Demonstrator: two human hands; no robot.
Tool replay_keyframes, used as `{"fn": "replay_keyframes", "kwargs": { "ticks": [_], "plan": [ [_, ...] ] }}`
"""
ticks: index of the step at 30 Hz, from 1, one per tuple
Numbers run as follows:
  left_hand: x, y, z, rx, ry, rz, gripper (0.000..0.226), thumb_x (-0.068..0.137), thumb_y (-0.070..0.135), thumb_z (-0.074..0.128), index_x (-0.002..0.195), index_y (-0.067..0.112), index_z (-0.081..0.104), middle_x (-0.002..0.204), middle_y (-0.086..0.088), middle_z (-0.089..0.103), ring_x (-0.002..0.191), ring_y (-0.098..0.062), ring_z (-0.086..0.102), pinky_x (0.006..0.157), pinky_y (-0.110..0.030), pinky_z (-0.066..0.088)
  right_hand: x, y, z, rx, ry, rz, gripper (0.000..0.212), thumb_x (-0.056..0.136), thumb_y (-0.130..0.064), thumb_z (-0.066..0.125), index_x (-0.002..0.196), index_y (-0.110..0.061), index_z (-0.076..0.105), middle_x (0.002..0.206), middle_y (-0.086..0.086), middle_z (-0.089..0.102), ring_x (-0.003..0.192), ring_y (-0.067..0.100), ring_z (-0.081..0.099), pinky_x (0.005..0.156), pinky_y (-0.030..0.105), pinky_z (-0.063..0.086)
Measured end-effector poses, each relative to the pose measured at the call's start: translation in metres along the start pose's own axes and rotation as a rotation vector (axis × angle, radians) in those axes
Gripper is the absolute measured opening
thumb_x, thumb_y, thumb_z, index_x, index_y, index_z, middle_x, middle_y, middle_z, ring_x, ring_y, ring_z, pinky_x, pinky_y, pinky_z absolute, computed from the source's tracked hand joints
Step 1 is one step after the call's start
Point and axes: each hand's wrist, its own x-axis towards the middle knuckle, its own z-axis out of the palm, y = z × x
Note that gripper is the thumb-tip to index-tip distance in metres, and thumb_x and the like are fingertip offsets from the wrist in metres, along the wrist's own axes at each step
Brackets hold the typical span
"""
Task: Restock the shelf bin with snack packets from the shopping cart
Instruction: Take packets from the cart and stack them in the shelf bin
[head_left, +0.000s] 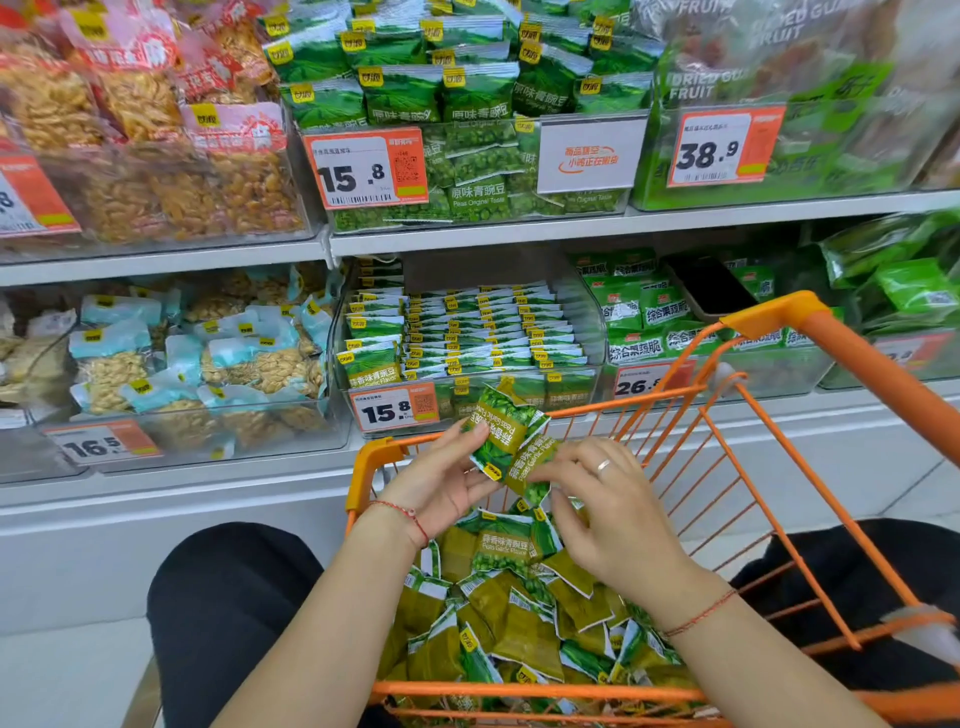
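1. Orange wire forms the shopping cart (810, 499), which is seen drawn up close against the lower shelf (208, 499); its front rim is seen just below the clear shelf bin (592, 332).
2. Open room is noted inside the cart on the right side, where bare wire wall is visible; the left and near parts are filled by a heap of green snack packets (519, 618).
3. The left hand (441, 483) is held above the front corner of the cart, fingers curled round the edge of a green packet (501, 431) marked "Peas Garlic Flavor".
4. The right hand (608, 499), with a ring on one finger, is placed just beside it, and a second packet (530, 462) is pinched at its fingertips. The two held packets overlap and touch.
5. Both held packets are raised above the heap and below the bin's front lip; they are not in the bin.
6. The bin is seen stocked with upright rows of like packets, with a gap at its back; a price tag (395, 410) reading 15.8 is fixed to its front.
7. Neighbouring bins of other snacks stand close on either side, and an upper shelf (519, 231) overhangs the bin.
8. A pale floor is visible at the right, beyond the cart.
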Motion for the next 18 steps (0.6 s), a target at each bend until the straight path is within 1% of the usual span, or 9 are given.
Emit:
{"fn": "replay_keyframes", "kwargs": {
  "ticks": [3, 4, 7, 9, 10, 11, 13, 15, 18],
  "plan": [
    [0.0, 0.0, -0.001, 0.016, 0.037, 0.009, 0.048, 0.072, 0.02, 0.077, 0.116, 0.01, 0.06, 0.104, -0.012, 0.071, 0.086, -0.023, 0.071, 0.077, -0.034, 0.059, 0.003, -0.004, -0.006, 0.172, 0.029, 0.287, 0.03, 0.091, -0.032, 0.041, 0.11, -0.021, 0.062, 0.106, -0.009, 0.053, 0.102, 0.005, 0.047, 0.087, 0.017, 0.035],
    [-0.001, 0.0, -0.001, 0.029, 0.033, 0.003, 0.046, 0.074, 0.02, 0.076, 0.116, 0.01, 0.059, 0.102, -0.011, 0.071, 0.084, -0.021, 0.071, 0.075, -0.033, 0.059, 0.003, -0.003, -0.008, 0.2, 0.035, 0.369, 0.033, 0.095, -0.039, 0.038, 0.116, -0.023, 0.059, 0.111, -0.012, 0.052, 0.102, -0.001, 0.047, 0.087, 0.018, 0.037],
    [-0.001, -0.001, -0.001, 0.103, -0.033, -0.027, 0.077, 0.05, 0.027, 0.094, 0.118, 0.011, 0.06, 0.101, -0.01, 0.071, 0.08, -0.019, 0.07, 0.068, -0.028, 0.059, 0.006, 0.0, -0.012, 0.398, -0.036, 0.652, 0.044, 0.093, -0.051, 0.039, 0.131, -0.029, 0.047, 0.11, -0.015, 0.055, 0.087, -0.008, 0.056, 0.081, 0.016, 0.043],
    [-0.001, -0.004, -0.001, 0.172, -0.074, -0.052, 0.081, 0.045, 0.031, 0.095, 0.117, 0.013, 0.062, 0.105, -0.011, 0.07, 0.084, -0.02, 0.07, 0.074, -0.031, 0.059, 0.01, 0.003, -0.013, 0.747, -0.131, 0.881, 0.037, 0.094, -0.038, 0.049, 0.128, -0.024, 0.05, 0.099, -0.008, 0.061, 0.067, -0.003, 0.062, 0.069, 0.019, 0.052],
    [0.0, -0.004, -0.001, 0.201, -0.082, -0.058, 0.081, 0.046, 0.034, 0.095, 0.117, 0.014, 0.062, 0.107, -0.011, 0.069, 0.087, -0.021, 0.069, 0.078, -0.033, 0.057, 0.012, 0.003, -0.013, 0.895, -0.203, 0.966, 0.032, 0.094, -0.029, 0.055, 0.124, -0.019, 0.055, 0.101, -0.003, 0.063, 0.062, -0.001, 0.062, 0.064, 0.02, 0.054],
    [0.0, -0.004, -0.001, 0.224, -0.08, -0.058, 0.082, 0.046, 0.036, 0.094, 0.118, 0.014, 0.062, 0.109, -0.011, 0.069, 0.09, -0.021, 0.068, 0.08, -0.034, 0.056, 0.012, 0.004, -0.011, 0.964, -0.281, 1.006, 0.031, 0.092, -0.023, 0.059, 0.122, -0.014, 0.058, 0.107, 0.002, 0.065, 0.067, 0.001, 0.062, 0.062, 0.02, 0.054],
    [0.0, -0.002, -0.001, 0.215, -0.042, -0.033, 0.097, 0.044, 0.036, 0.095, 0.128, 0.01, 0.054, 0.11, -0.01, 0.068, 0.092, -0.021, 0.067, 0.078, -0.034, 0.058, 0.009, 0.005, -0.008, 0.949, -0.379, 1.036, 0.038, 0.088, -0.019, 0.065, 0.125, -0.014, 0.057, 0.117, 0.005, 0.063, 0.092, 0.004, 0.063, 0.062, 0.019, 0.052],
    [0.0, 0.001, -0.003, 0.157, 0.014, -0.001, 0.115, 0.04, 0.031, 0.096, 0.138, 0.002, 0.042, 0.108, -0.011, 0.069, 0.089, -0.021, 0.069, 0.07, -0.032, 0.058, 0.008, 0.008, -0.007, 0.885, -0.312, 1.076, 0.045, 0.087, -0.018, 0.066, 0.13, -0.014, 0.053, 0.121, 0.005, 0.06, 0.1, 0.008, 0.059, 0.063, 0.019, 0.051],
    [-0.001, 0.003, -0.005, 0.159, 0.054, 0.01, 0.117, 0.04, 0.03, 0.097, 0.138, -0.002, 0.041, 0.106, -0.012, 0.07, 0.083, -0.021, 0.07, 0.062, -0.03, 0.057, 0.008, 0.013, -0.009, 0.896, -0.124, 1.16, 0.05, 0.089, -0.015, 0.063, 0.135, -0.008, 0.046, 0.113, -0.001, 0.057, 0.093, 0.004, 0.056, 0.067, 0.024, 0.054]
  ]
}}
